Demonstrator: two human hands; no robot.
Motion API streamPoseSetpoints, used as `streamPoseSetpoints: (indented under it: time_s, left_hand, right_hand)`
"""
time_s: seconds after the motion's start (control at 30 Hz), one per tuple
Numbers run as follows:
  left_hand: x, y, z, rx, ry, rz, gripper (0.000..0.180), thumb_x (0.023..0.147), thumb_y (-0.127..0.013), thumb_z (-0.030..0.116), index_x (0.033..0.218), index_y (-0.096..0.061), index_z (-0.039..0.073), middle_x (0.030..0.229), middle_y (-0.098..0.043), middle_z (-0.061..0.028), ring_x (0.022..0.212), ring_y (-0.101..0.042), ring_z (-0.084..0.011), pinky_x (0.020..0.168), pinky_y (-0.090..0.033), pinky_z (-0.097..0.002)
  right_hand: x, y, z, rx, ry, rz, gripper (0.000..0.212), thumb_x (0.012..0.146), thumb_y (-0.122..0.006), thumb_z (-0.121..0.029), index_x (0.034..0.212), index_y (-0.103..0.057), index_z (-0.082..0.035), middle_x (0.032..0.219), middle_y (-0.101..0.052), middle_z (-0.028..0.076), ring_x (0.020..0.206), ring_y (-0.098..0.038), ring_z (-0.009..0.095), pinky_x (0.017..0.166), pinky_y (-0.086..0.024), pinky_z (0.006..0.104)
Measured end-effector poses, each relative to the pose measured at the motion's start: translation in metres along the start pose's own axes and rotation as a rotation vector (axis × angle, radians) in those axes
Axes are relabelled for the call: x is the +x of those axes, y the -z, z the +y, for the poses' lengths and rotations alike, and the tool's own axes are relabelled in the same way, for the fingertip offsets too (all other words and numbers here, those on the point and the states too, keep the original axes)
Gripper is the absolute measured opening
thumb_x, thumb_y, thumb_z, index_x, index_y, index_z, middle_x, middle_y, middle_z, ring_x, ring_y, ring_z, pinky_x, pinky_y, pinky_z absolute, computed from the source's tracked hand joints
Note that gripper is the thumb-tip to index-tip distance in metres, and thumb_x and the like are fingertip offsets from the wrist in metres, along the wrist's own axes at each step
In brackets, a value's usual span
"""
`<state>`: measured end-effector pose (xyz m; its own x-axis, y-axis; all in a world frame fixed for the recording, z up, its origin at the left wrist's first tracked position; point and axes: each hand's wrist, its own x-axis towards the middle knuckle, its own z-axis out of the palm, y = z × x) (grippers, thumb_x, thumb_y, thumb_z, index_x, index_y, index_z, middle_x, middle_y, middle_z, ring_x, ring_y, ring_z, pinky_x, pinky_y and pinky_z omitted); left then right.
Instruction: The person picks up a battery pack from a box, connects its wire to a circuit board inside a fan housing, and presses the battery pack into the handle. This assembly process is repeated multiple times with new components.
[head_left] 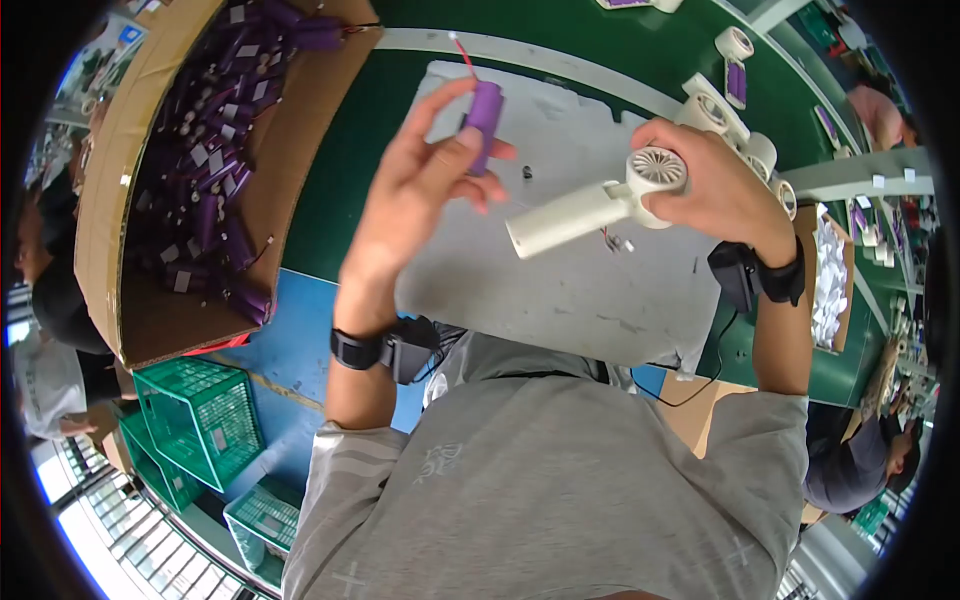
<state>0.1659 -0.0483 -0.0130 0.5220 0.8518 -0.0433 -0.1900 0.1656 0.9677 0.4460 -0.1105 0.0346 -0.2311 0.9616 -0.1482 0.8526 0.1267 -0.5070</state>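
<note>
My left hand (430, 165) grips a purple cylindrical battery pack (485, 118) between thumb and fingers, with a red wire sticking up from its top end. In my right hand (715, 185) is a white handheld fan (575, 215), held by its round, vaned head. Its handle points to the left and slightly toward me. Below the fan head, some thin wires with a small white connector (622, 243) show over the mat. A small dark part (527, 172) lies on the grey mat (500, 290) between my hands.
On the left stands a cardboard box (140, 180) holding many purple battery packs. White fan parts (758, 155) line the far right of the green table (420, 15). A box of silvery pieces (830, 280) sits at right. Green crates (200, 420) are on the floor; other people work nearby.
</note>
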Motion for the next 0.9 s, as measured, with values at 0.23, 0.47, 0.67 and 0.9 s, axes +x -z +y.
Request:
streamPoseSetpoints:
  time_s: [0.23, 0.47, 0.67, 0.9]
  left_hand:
    - [-0.001, -0.057, -0.053, 0.322, -0.051, -0.135, 0.048, 0.100, -0.052, 0.020, 0.143, -0.034, 0.010, 0.094, -0.067, -0.0132, 0.079, -0.066, -0.0159, 0.067, -0.050, -0.0289]
    - [-0.001, -0.082, -0.089, 0.244, 0.000, 0.002, 0.049, 0.101, -0.051, 0.022, 0.143, -0.031, 0.009, 0.086, -0.065, -0.0137, 0.072, -0.064, -0.0193, 0.068, -0.050, -0.0318]
    - [-0.001, -0.071, -0.084, 0.257, -0.233, 0.247, 0.053, 0.100, -0.053, 0.019, 0.145, -0.027, 0.005, 0.095, -0.065, -0.0158, 0.079, -0.063, -0.0206, 0.073, -0.050, -0.0326]
    - [-0.027, -0.069, -0.050, 0.443, -0.499, 0.202, 0.069, 0.088, -0.069, 0.012, 0.143, -0.029, -0.002, 0.105, -0.063, -0.0166, 0.091, -0.061, -0.0239, 0.081, -0.048, -0.0325]
  right_hand:
    - [0.010, -0.022, 0.042, 0.276, -0.304, -0.172, 0.036, 0.094, -0.057, -0.031, 0.118, -0.055, -0.005, 0.091, -0.065, 0.008, 0.081, -0.062, 0.017, 0.074, -0.050, 0.0302]
    - [0.008, -0.029, 0.048, 0.693, -0.278, -0.041, 0.045, 0.095, -0.060, -0.034, 0.131, -0.051, -0.008, 0.114, -0.063, 0.008, 0.094, -0.062, 0.015, 0.078, -0.051, 0.0262]
    - [-0.012, -0.060, 0.021, 0.544, 0.099, 0.207, 0.055, 0.087, -0.070, -0.015, 0.136, -0.048, -0.005, 0.125, -0.057, 0.011, 0.108, -0.058, 0.016, 0.085, -0.049, 0.0277]
    - [-0.037, -0.067, -0.019, 0.528, 0.129, 0.570, 0.052, 0.087, -0.066, -0.006, 0.135, -0.048, 0.001, 0.126, -0.057, 0.012, 0.110, -0.057, 0.017, 0.089, -0.047, 0.0293]
